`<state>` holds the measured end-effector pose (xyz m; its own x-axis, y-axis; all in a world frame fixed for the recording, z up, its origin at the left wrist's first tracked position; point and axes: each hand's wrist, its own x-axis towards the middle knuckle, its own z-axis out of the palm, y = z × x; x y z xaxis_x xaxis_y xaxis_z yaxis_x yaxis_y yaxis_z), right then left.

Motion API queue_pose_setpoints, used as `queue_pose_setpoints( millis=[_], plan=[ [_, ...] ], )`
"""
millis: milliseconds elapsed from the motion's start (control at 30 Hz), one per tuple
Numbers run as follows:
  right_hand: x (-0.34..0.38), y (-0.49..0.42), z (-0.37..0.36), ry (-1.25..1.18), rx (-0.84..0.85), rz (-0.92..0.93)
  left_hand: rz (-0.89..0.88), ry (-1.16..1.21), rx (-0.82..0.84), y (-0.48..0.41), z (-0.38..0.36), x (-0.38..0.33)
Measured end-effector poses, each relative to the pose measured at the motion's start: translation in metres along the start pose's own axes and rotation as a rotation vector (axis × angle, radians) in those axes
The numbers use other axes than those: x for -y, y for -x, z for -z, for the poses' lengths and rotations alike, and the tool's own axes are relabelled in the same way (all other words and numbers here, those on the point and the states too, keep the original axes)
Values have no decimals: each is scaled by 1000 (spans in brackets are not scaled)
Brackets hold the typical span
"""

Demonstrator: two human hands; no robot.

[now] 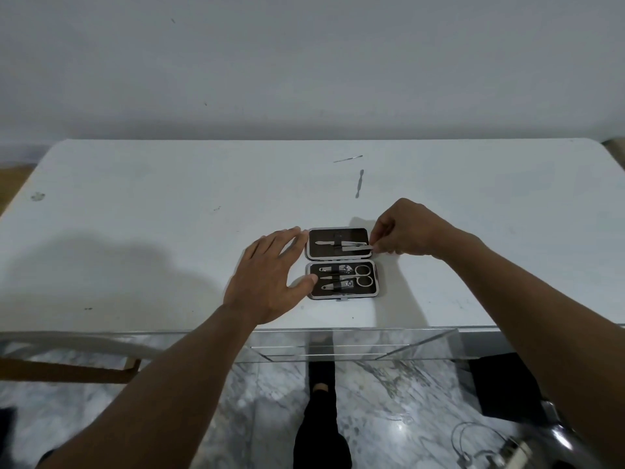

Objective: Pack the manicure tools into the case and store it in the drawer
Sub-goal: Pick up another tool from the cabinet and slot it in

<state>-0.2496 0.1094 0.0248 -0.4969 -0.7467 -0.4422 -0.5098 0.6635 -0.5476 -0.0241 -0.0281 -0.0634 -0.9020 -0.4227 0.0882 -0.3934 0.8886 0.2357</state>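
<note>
Right grip [400, 233] pinches tweezers [356, 247] over open case [341, 262], two tools [359, 183] beyond.

Wall [304, 62]: plain pale grey, a few small dark marks. Desk [135, 204]: white top, rounded far corners, scuffed and spotted, set against the wall. Clear drawer [355, 346]: under the desk's front edge. Floor [389, 384]: grey-veined white marble, glossy, with light reflections. Wooden piece [67, 372]: brown, lower left.
</note>
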Motion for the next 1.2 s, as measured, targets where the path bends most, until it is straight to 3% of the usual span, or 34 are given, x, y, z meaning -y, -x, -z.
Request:
queue_pose_setpoints(
  millis=[933, 1200],
  plan=[
    [14, 9, -13, 135, -106, 51, -1, 11, -13, 1, -2, 1],
    [14, 12, -17, 285, -153, 163, -7, 10, -15, 1, -2, 2]
  ],
)
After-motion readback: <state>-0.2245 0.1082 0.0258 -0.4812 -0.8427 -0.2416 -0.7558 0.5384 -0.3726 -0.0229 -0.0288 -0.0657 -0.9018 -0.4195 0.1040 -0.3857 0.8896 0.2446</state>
